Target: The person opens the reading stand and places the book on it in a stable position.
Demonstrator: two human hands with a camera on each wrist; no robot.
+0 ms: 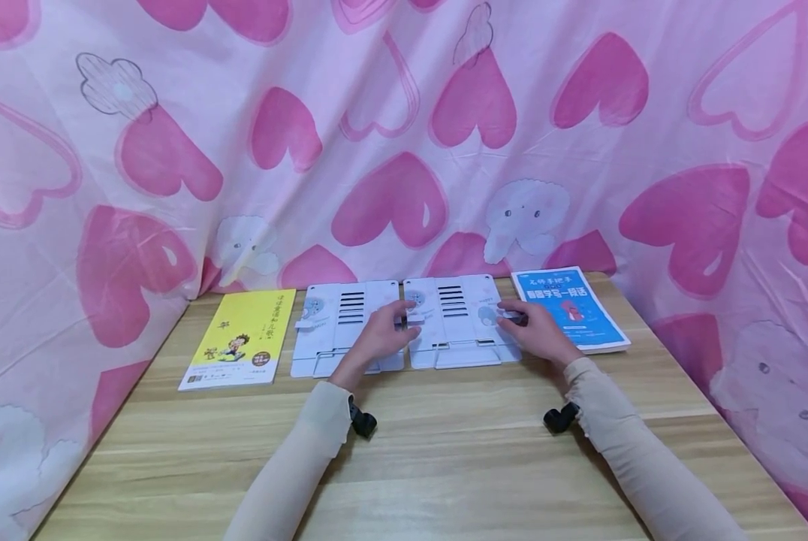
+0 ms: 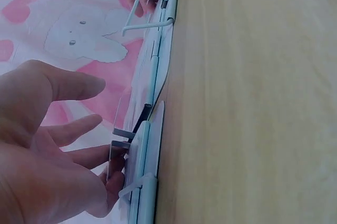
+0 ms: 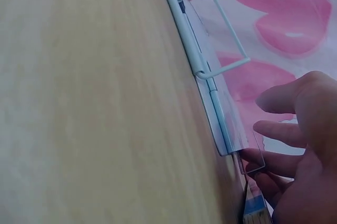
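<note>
Two white book stands lie folded flat side by side, with slots and wire supports. At the left edge of the right book stand is my left hand, its fingers around a small page clip. My right hand is at the opposite edge, near the other page clip. On both hands the thumb and forefinger are extended and apart, while the lower fingers sit right at the clips. The left book stand lies partly behind my left hand.
A yellow book lies at the left of the wooden table. At the right is a thick blue book, close beside my right hand. A pink heart-patterned curtain hangs right behind the stands and along both sides.
</note>
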